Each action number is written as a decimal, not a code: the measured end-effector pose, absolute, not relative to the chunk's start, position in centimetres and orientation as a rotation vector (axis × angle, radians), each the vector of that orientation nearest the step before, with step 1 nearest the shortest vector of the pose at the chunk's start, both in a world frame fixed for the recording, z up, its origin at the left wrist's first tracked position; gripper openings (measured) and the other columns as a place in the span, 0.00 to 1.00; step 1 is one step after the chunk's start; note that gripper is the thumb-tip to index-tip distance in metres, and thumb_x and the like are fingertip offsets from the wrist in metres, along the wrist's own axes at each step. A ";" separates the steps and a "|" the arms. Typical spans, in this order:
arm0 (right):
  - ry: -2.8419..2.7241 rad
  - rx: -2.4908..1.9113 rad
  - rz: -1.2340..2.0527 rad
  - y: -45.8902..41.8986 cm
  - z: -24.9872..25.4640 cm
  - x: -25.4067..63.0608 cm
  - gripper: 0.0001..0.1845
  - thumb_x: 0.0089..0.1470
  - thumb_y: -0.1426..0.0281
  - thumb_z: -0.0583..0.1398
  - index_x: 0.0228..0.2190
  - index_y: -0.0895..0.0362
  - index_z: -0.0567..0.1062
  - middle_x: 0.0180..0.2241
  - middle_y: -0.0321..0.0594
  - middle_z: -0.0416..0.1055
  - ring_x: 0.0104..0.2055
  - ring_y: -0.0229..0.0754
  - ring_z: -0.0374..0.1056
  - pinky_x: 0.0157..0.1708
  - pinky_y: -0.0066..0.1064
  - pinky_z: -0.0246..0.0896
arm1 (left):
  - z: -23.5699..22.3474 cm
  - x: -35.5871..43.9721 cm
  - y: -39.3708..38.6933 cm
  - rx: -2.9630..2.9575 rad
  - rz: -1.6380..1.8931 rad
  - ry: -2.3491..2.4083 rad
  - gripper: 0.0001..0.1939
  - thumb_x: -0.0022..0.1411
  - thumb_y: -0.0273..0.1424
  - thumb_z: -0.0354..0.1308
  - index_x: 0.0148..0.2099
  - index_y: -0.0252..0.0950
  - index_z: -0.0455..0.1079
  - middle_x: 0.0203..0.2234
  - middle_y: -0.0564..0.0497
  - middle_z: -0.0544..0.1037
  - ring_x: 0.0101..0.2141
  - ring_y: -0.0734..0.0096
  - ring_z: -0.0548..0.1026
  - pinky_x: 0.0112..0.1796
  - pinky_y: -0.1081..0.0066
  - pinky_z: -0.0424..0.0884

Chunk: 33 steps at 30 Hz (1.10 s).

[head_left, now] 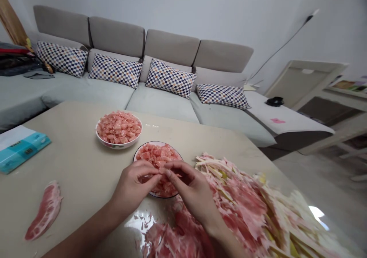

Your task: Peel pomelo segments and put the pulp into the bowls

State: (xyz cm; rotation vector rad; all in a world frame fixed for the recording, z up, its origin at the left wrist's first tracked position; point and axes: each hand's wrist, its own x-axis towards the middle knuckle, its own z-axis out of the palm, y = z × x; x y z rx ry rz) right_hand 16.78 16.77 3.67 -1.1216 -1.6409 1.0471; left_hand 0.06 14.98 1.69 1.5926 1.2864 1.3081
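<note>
My left hand (133, 185) and my right hand (189, 185) meet above a white plate with a dark rim (142, 149), their fingertips pinched together on a piece of pink citrus flesh (169, 177). The plate holds a heap of pink pulp (157, 156), partly hidden by my hands. Behind it, a white patterned bowl (117, 145) is heaped with similar pulp (119, 127). A large pile of pale rind and pink membrane (237, 200) lies under and to the right of my right hand. One pink membrane strip (46, 212) lies apart at the left.
The beige table (80, 151) ends in a far edge beyond the bowl. A teal tissue pack (21, 149) lies at its left. Beyond the table stand a grey sofa (162, 107) with several checked cushions and a white shelf unit at the right.
</note>
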 end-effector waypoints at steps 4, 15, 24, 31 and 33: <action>-1.679 -1.118 0.975 16.9 3.1 16.8 0.08 0.56 0.65 0.61 0.36 0.56 0.78 0.38 0.43 0.77 0.39 0.44 0.74 0.39 0.33 0.70 | 2.0 -0.1 14.9 1.662 1.311 1.312 0.07 0.59 0.28 0.59 0.32 0.38 0.79 0.32 0.47 0.78 0.34 0.66 0.76 0.33 0.72 0.71; -1.788 -1.099 0.650 17.4 3.6 17.5 0.07 0.59 0.68 0.59 0.38 0.54 0.77 0.39 0.41 0.75 0.40 0.42 0.72 0.39 0.33 0.71 | 0.3 -1.9 16.8 1.584 1.290 1.495 0.13 0.60 0.35 0.59 0.46 0.41 0.78 0.43 0.48 0.80 0.46 0.61 0.75 0.50 0.64 0.68; -2.155 -0.931 0.353 20.2 3.7 15.2 0.10 0.55 0.78 0.58 0.37 0.55 0.77 0.37 0.43 0.77 0.40 0.45 0.72 0.43 0.38 0.68 | -0.2 -3.1 17.4 1.570 1.318 1.465 0.13 0.62 0.37 0.57 0.39 0.38 0.80 0.37 0.47 0.82 0.40 0.62 0.77 0.44 0.66 0.70; -2.324 -0.879 0.228 22.4 3.1 14.6 0.19 0.53 0.82 0.55 0.42 0.55 0.78 0.42 0.47 0.77 0.45 0.47 0.71 0.46 0.41 0.68 | -0.2 -3.5 17.6 1.572 1.348 1.430 0.13 0.62 0.38 0.55 0.38 0.37 0.79 0.35 0.48 0.81 0.37 0.63 0.77 0.40 0.67 0.70; -2.332 -0.842 0.245 22.1 3.4 14.9 0.20 0.54 0.82 0.54 0.44 0.54 0.77 0.44 0.46 0.76 0.47 0.46 0.71 0.47 0.41 0.67 | 0.0 -3.6 17.5 1.536 1.374 1.426 0.13 0.61 0.38 0.57 0.38 0.37 0.79 0.36 0.48 0.82 0.38 0.63 0.77 0.41 0.68 0.70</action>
